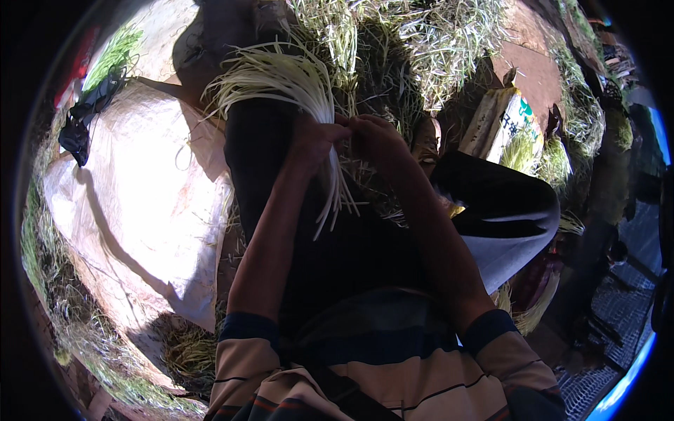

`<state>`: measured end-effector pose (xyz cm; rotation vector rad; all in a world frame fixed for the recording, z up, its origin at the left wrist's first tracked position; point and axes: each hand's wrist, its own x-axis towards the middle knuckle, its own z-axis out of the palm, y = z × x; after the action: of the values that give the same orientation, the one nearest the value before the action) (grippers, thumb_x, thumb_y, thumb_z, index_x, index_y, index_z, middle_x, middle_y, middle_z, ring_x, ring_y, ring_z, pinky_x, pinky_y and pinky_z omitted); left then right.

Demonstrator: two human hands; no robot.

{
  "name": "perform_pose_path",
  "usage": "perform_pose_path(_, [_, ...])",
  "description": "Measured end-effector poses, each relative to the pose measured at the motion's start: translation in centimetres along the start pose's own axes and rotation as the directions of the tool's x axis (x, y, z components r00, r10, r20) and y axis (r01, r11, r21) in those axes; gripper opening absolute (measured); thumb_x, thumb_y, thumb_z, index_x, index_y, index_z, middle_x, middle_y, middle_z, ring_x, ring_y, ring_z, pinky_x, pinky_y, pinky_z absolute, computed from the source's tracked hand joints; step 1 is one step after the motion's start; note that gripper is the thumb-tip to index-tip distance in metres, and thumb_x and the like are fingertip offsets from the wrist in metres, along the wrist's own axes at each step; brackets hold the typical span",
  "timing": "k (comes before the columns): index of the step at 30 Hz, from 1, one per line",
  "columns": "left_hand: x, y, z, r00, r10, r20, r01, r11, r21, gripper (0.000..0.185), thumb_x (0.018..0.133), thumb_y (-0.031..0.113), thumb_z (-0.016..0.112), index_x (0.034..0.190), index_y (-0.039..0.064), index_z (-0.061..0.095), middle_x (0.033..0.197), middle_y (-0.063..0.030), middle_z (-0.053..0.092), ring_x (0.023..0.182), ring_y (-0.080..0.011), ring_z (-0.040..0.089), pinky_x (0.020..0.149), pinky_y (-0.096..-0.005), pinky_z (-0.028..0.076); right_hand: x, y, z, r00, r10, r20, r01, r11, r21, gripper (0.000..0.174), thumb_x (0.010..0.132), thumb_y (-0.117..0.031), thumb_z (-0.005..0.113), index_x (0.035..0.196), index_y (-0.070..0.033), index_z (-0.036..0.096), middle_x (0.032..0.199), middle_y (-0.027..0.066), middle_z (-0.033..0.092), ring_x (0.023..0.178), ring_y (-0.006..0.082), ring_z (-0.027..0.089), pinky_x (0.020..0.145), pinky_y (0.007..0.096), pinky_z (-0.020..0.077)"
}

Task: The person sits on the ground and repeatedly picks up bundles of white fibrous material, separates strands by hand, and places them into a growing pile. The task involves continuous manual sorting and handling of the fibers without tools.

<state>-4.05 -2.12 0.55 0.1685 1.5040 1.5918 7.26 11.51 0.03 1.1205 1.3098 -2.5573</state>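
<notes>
A bundle of long, pale yellow-green leafy stalks (295,79) lies over the dark trousers on my thigh, its leafy ends fanned to the upper left and its white ends hanging down over my lap. My left hand (316,139) is closed around the bundle near its middle. Just to its right, my right hand (375,134) has its fingers bent, with the fingertips close to those of my left hand. Whether a thin strand lies between the right fingertips is too dark to tell.
A pale plastic sheet (137,200) lies at the left, with a dark tangled thing (79,131) at its edge. Loose grassy leaves (447,42) cover the ground ahead. A printed carton (495,123) stands right of my hands, beside brown cardboard (532,73). My bent knee (505,205) is at the right.
</notes>
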Motion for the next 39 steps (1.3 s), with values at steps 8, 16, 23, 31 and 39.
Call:
perform_pose_path(8, [0.2, -0.4, -0.1, 0.999, 0.003, 0.049, -0.001, 0.999, -0.041, 0.017, 0.072, 0.005, 0.075, 0.087, -0.002, 0.07, 0.07, -0.006, 0.066, 0.056, -0.0139, 0.061, 0.053, -0.0269, 0.048, -1.6, -0.2, 0.7, 0.995, -0.032, -0.091, 0.048, 0.982, 0.18, 0.019, 0.098, -0.02, 0.058, 0.102, -0.001, 0.062, 0.078, 0.003, 0.061, 0.062, 0.0124, 0.055, 0.053, 0.0261, 0.0454])
perform_pose_path(16, [-0.7, 0.8, -0.3, 0.99, -0.055, 0.132, 0.063, 0.997, -0.053, 0.021, 0.074, 0.006, 0.074, 0.093, -0.002, 0.072, 0.073, -0.0056, 0.067, 0.056, -0.0124, 0.06, 0.053, -0.0258, 0.049, 1.8, 0.3, -0.8, 0.952, -0.126, -0.277, 0.122, 0.992, -0.034, 0.042, 0.093, -0.009, 0.06, 0.133, 0.0, 0.054, 0.1, 0.0106, 0.067, 0.076, 0.0206, 0.066, 0.066, 0.0319, 0.0558])
perform_pose_path(23, [-0.6, 1.0, -0.1, 0.984, -0.068, 0.162, 0.086, 0.99, -0.111, 0.022, 0.071, 0.006, 0.071, 0.09, -0.005, 0.072, 0.073, -0.0103, 0.069, 0.054, -0.0143, 0.061, 0.051, -0.0267, 0.049, 3.3, 1.2, -2.2, 0.962, -0.212, -0.173, 0.178, 0.965, -0.195, 0.04, 0.09, -0.007, 0.062, 0.128, 0.001, 0.058, 0.1, 0.013, 0.069, 0.08, 0.0199, 0.069, 0.069, 0.0317, 0.0586])
perform_pose_path(31, [-0.6, 1.1, 0.0, 0.978, -0.105, 0.182, 0.133, 0.98, -0.15, 0.024, 0.072, 0.008, 0.07, 0.092, -0.005, 0.072, 0.075, -0.0095, 0.069, 0.054, -0.014, 0.06, 0.051, -0.0273, 0.05, 1.2, 1.2, -1.1, 0.935, -0.348, -0.065, 0.295, 0.866, -0.403, 0.025, 0.093, -0.013, 0.066, 0.113, 0.002, 0.065, 0.091, 0.0062, 0.07, 0.074, 0.0094, 0.062, 0.063, 0.0239, 0.0496])
perform_pose_path(39, [-0.9, 1.3, -0.3, 0.973, -0.131, 0.19, 0.154, 0.982, -0.108, 0.032, 0.077, 0.012, 0.072, 0.105, -0.003, 0.071, 0.074, -0.004, 0.066, 0.055, -0.0114, 0.06, 0.052, -0.027, 0.051, 1.2, 1.5, -1.0, 0.922, -0.381, -0.07, 0.315, 0.842, -0.438, 0.029, 0.097, -0.014, 0.065, 0.121, 0.001, 0.061, 0.095, 0.0091, 0.072, 0.084, 0.0143, 0.068, 0.069, 0.0258, 0.0536])
